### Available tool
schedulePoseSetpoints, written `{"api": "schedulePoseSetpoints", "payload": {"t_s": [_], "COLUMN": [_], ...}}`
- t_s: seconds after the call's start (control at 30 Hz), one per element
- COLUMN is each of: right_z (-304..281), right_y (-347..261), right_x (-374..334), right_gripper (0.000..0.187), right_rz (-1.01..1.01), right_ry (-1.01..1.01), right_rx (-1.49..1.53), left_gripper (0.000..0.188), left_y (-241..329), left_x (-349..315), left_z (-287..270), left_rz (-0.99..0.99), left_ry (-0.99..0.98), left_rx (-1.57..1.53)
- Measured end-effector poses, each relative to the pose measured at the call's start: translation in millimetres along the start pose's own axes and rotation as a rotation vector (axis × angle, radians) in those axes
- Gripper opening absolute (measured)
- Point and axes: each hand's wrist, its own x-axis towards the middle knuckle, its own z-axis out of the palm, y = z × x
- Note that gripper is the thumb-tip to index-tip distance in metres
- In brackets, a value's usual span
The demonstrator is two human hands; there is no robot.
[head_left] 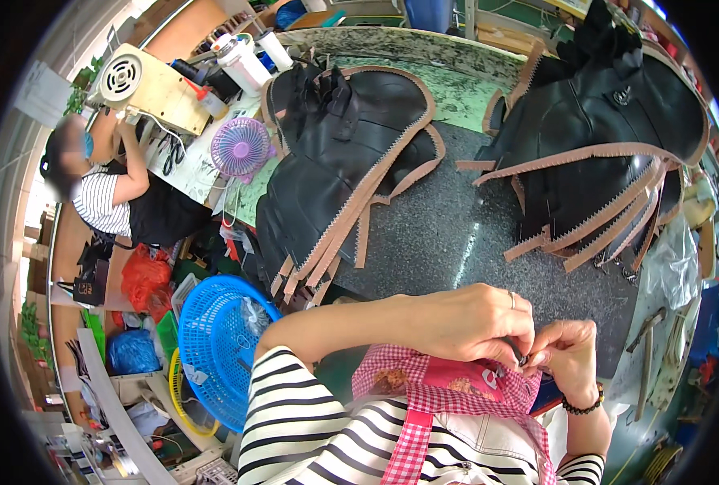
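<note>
My left hand [477, 323] and my right hand [566, 349] meet close in front of my pink checked apron, by the near edge of the dark worktop [424, 218]. The fingers of both are pinched around a small dark piece [520, 358], mostly covered, so its kind does not show. Beyond them on the left lies a stack of black leather-like pieces [319, 170] with brown zigzag-cut edging. A second such stack [594, 121] rests at the right, with metal fittings on it. Neither hand touches the stacks.
A purple fan [241, 148] stands left of the first stack. Blue plastic baskets [214, 347] are low on the left. A hammer [647, 330] and a clear plastic bag [673, 259] lie at the right. A co-worker [105, 186] sits at a sewing machine [153, 87].
</note>
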Motion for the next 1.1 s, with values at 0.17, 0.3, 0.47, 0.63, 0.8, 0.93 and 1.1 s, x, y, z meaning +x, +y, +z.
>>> {"api": "schedulePoseSetpoints", "payload": {"t_s": [0.17, 0.3, 0.47, 0.63, 0.8, 0.93, 1.1], "right_z": [11, 22, 24, 11, 15, 6, 25], "right_y": [-22, -29, -21, -14, -15, -27, -67], "right_x": [3, 11, 22, 24, 25, 15, 11], "right_gripper": [0.01, 0.01, 0.009, 0.011, 0.012, 0.013, 0.012], "right_rz": [-0.172, -0.252, -0.388, -0.542, -0.634, -0.685, -0.793], "right_ry": [-0.054, -0.056, 0.104, 0.222, 0.187, 0.125, -0.058], "right_rx": [-0.21, -0.258, -0.441, -0.668, -0.79, -0.822, -0.6], "left_gripper": [0.009, 0.011, 0.012, 0.073, 0.064, 0.04, 0.031], "left_y": [6, -4, 6, -36, -66, -13, 75], "left_x": [-3, -14, -21, -66, -100, -81, -49], "left_z": [-10, -3, -19, -142, -176, -161, -56], "left_rz": [-0.411, -0.474, -0.29, -0.965, -0.995, -0.719, -0.607], "left_ry": [-0.049, 0.048, 0.273, 0.778, 0.801, 0.855, 0.676], "left_rx": [-0.568, -0.872, -0.299, 1.556, 1.29, 0.618, 0.046]}}
